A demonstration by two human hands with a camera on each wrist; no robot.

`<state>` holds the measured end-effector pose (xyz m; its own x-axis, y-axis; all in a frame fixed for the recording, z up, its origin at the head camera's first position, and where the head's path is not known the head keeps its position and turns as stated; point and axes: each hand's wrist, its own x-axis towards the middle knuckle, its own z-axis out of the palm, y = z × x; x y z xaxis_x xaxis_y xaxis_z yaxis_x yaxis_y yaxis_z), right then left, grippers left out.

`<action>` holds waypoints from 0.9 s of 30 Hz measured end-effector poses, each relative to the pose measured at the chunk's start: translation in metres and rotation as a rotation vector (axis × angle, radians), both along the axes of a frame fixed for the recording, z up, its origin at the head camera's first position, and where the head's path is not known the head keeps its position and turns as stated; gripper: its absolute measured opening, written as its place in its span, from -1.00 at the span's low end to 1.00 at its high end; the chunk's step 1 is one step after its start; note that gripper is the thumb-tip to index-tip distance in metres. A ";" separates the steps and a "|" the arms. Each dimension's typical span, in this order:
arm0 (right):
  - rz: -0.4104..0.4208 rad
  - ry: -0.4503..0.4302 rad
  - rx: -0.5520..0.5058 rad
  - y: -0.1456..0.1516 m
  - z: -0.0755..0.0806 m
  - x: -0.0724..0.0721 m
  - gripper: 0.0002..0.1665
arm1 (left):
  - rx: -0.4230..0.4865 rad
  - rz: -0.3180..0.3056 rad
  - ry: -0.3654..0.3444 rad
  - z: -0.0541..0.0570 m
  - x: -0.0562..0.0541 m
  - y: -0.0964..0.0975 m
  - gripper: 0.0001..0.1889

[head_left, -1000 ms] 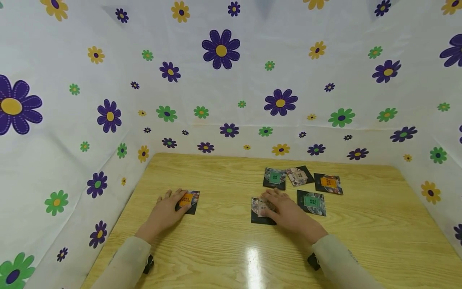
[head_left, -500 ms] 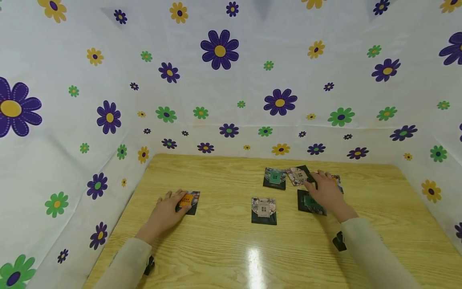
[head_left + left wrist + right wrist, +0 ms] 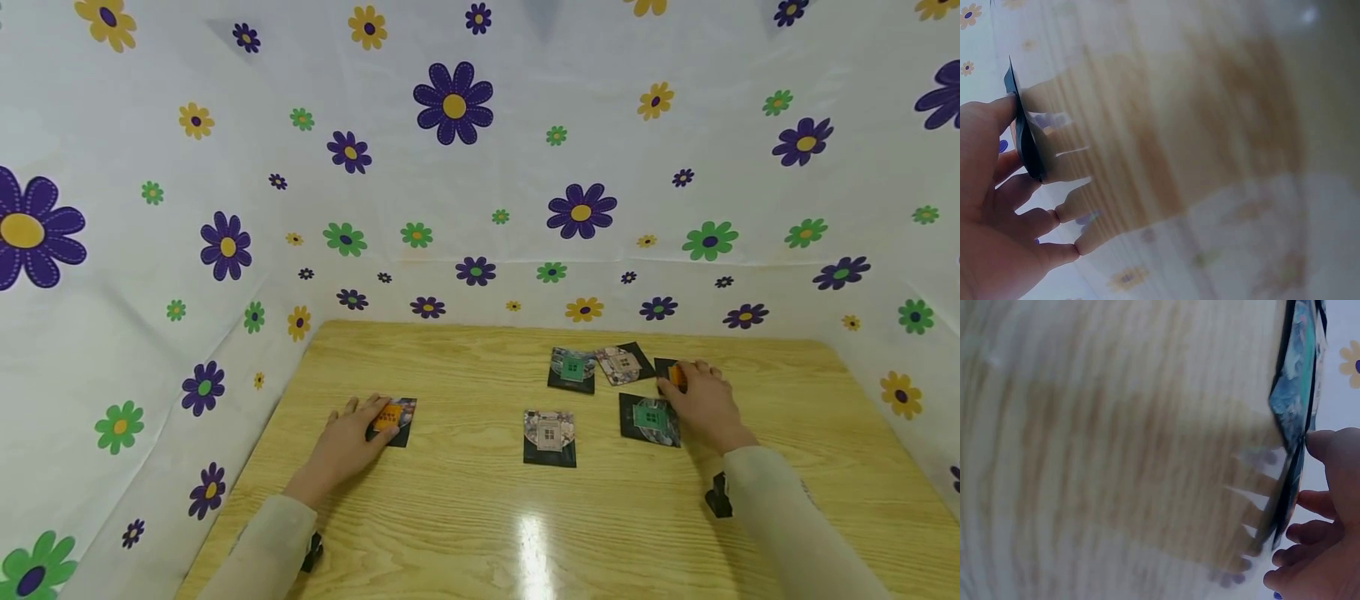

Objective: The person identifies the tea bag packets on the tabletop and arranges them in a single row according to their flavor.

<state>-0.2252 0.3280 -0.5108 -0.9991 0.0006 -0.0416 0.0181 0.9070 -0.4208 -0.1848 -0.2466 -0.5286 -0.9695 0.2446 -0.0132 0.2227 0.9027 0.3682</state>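
Observation:
Flat square packets with dark lower parts and coloured labels lie on the wooden table. My left hand [image 3: 341, 442] rests over an orange-labelled packet [image 3: 401, 417] at the left, fingers spread. In the left wrist view my thumb touches that packet [image 3: 1027, 144], seen nearly edge-on. My right hand [image 3: 707, 407] lies on another orange-labelled packet [image 3: 667, 373], covering its right part. Its fingers are spread, with the thumb by the packet's lower left. In front of that thumb is a green-labelled packet [image 3: 647, 418], also seen in the right wrist view.
A pale-labelled packet [image 3: 549, 437] lies between my hands. Farther back lie a green-labelled packet [image 3: 572, 369] and a tilted pale-labelled packet [image 3: 624, 363]. White flowered cloth [image 3: 510, 167] walls in the table's back and sides.
My right hand has left the middle pale-labelled packet and moved right and back, over the green-labelled packet, onto the orange-labelled one. My left hand has stayed in place.

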 end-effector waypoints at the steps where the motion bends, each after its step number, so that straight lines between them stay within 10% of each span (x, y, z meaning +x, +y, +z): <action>1: 0.000 -0.003 0.004 0.001 -0.001 -0.001 -0.14 | 0.000 0.000 0.001 0.000 0.000 0.000 -0.31; 27: 0.074 -0.077 0.064 0.026 0.012 0.028 -0.20 | -0.002 -0.011 0.006 -0.003 -0.002 -0.001 -0.31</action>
<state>-0.1968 0.3537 -0.4984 -0.9903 -0.0684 -0.1208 -0.0202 0.9319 -0.3621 -0.1866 -0.2478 -0.5315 -0.9669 0.2549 -0.0075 0.2347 0.9011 0.3646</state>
